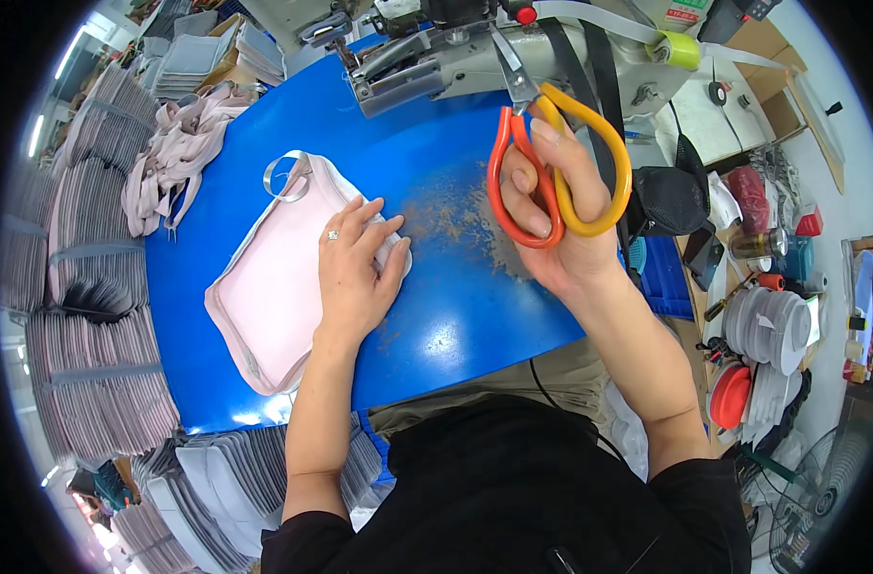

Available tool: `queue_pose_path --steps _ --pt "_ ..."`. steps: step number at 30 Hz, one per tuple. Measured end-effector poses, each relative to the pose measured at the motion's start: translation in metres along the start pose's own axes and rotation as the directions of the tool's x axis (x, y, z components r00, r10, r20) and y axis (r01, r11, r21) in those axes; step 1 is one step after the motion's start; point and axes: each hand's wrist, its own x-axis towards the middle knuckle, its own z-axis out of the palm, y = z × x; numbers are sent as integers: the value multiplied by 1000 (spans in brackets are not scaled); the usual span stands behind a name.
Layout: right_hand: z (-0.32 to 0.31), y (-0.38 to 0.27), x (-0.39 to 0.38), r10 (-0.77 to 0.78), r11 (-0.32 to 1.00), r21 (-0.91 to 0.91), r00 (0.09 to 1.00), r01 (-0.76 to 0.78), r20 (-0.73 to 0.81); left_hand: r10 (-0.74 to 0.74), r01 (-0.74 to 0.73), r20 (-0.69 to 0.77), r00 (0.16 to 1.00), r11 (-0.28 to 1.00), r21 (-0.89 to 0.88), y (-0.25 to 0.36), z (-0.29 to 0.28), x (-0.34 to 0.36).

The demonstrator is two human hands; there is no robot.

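My right hand (575, 206) is raised over the right part of the blue table, its fingers through the handles of a pair of scissors (519, 84). One handle is red, the other yellow-orange, and the blades point up toward the sewing machine. My left hand (360, 268) rests with fingers spread on the right edge of a pale pink fabric piece (274, 277), roughly rectangular with a raised border. A loop of light ribbon (281, 178) sticks out at its upper left corner. The piece lies flat on the table; my hand hides part of its right side.
Across the back of the blue table (302, 105) stands a sewing machine (484, 72). Pink fabric strips (183, 143) hang over the far left edge. Bundled stacks of grey-pink pieces (97, 364) line the left side. Spools (766, 325) and a fan (819, 497) stand right.
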Motion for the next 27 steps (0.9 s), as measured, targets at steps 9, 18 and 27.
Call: queue_pose_path --steps 9,18,27 --pt "29 15 -20 100 986 -136 995 -97 19 -156 129 -53 986 928 -349 11 -24 7" --pt "31 27 -4 117 987 -117 992 -112 38 -180 36 -243 953 866 -499 6 -47 59" --pt "31 29 -3 154 977 -150 988 -150 19 -328 -42 -355 876 679 -733 -4 -9 135"
